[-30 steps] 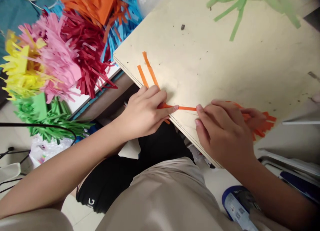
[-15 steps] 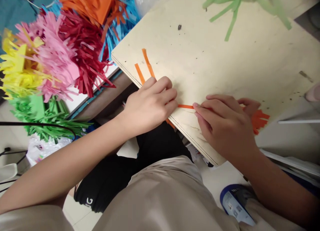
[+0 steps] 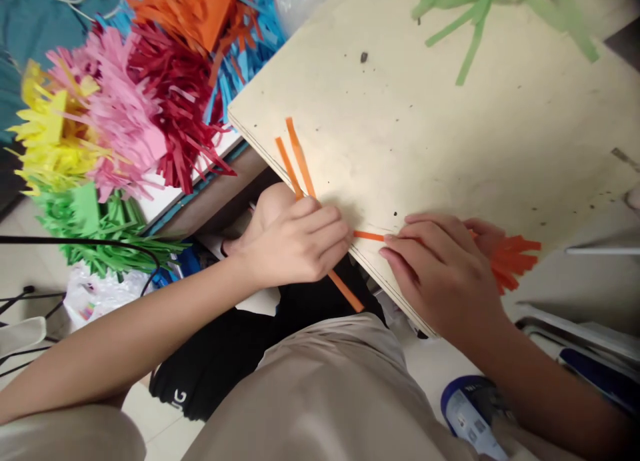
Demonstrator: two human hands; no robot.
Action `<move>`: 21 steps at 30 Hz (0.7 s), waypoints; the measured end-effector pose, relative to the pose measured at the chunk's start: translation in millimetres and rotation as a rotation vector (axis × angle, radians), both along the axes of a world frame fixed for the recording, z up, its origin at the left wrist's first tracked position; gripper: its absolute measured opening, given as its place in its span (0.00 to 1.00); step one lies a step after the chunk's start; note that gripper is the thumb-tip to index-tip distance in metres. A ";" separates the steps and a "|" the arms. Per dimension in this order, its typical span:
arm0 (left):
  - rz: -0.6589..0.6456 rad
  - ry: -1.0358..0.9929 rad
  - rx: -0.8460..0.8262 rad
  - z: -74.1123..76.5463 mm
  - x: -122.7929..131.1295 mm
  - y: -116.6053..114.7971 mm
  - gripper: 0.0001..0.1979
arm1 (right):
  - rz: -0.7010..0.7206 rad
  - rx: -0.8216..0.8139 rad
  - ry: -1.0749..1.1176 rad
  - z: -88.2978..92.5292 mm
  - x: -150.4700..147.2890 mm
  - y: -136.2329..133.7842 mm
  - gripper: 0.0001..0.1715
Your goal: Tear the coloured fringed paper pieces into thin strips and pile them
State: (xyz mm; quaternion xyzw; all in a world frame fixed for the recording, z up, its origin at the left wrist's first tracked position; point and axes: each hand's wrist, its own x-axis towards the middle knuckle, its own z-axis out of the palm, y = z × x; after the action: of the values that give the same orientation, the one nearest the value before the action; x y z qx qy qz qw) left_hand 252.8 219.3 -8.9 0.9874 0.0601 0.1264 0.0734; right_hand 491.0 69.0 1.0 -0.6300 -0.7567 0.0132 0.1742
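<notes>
My left hand (image 3: pixel 295 244) is curled at the near edge of a pale wooden board (image 3: pixel 440 128), its fingers closed on thin orange paper strips (image 3: pixel 299 160) that run up onto the board and also stick out below the hand. A short piece of orange strip (image 3: pixel 369 236) shows between my two hands. My right hand (image 3: pixel 443 274) lies on the board with its fingers pressed down on that strip. A fan of cut orange paper (image 3: pixel 510 261) pokes out from under it on the right.
Bunches of fringed paper lie to the left: yellow (image 3: pixel 47 134), pink (image 3: pixel 115 114), dark red (image 3: pixel 175 94), green (image 3: pixel 95 228), orange (image 3: pixel 193 8) and blue. Light green strips (image 3: pixel 480 8) lie at the board's far edge. A blue-and-white bottle (image 3: pixel 473 418) lies at the lower right.
My left hand has slid toward me to the board's edge and closed round the strips, and a strip end now hangs below it. My right hand stays pressed on the strip.
</notes>
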 end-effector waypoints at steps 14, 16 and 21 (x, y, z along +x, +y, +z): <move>0.405 0.025 -1.034 31.3 -84.2 -32.5 0.11 | 0.489 -0.566 0.201 36.0 -43.2 67.0 0.13; 0.398 0.056 -1.182 32.8 -110.3 -32.3 0.09 | 0.565 -0.846 0.285 45.3 -60.7 94.4 0.10; 0.394 -0.188 -1.674 28.3 -169.4 -39.0 0.14 | 0.717 -1.378 0.593 49.6 -110.2 156.6 0.13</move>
State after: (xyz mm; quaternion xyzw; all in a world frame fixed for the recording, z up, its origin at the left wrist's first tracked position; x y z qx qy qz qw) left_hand 83.3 180.4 19.3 0.5657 0.2971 0.1322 0.7578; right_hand 380.8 225.6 50.6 -0.2866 -0.6567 0.6937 -0.0731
